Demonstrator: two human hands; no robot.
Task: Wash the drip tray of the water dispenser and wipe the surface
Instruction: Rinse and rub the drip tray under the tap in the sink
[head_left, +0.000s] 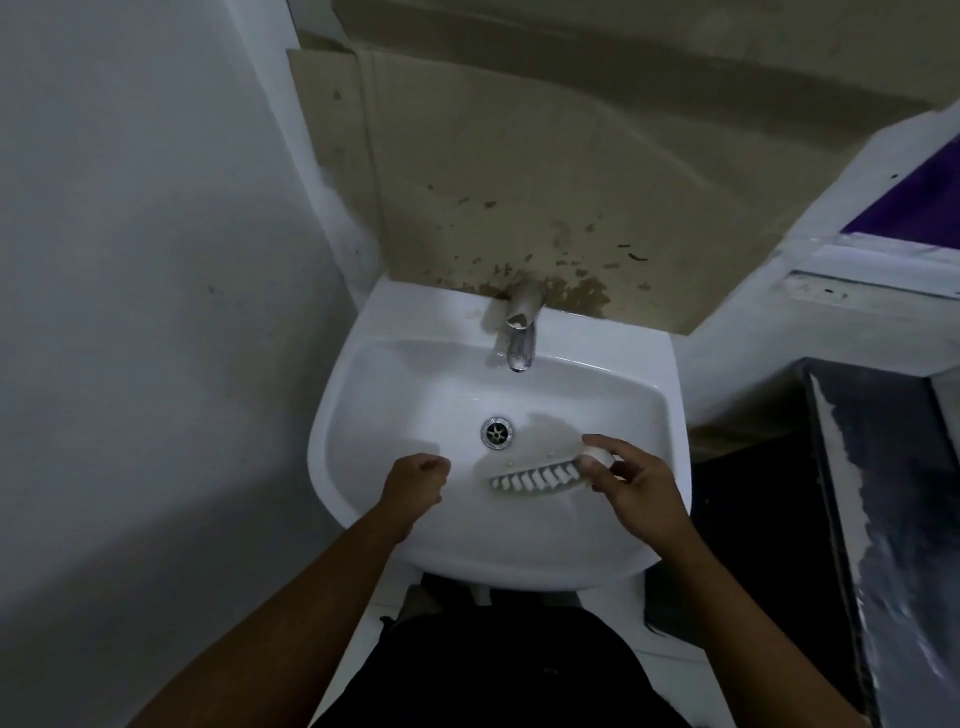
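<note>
1. Two bare hands reach over a white sink (415, 317), seen from above in dim light.
2. A metal tap (519, 340) stands at 12 o'clock on the sink's back ledge, and the round drain (497, 432) lies near the middle of the basin.
3. The white drip tray (535, 479), with a row of slats, is inside the basin at about 4 o'clock from the drain, tilted on edge.
4. The right hand (641, 486) pinches the tray's right end between thumb and fingers.
5. The left hand (415, 480) is at 7 o'clock from the drain, apart from the tray, fingers curled into a fist with nothing seen in it.
6. A stained beige panel (571, 182) covers the wall behind the tap.
</note>
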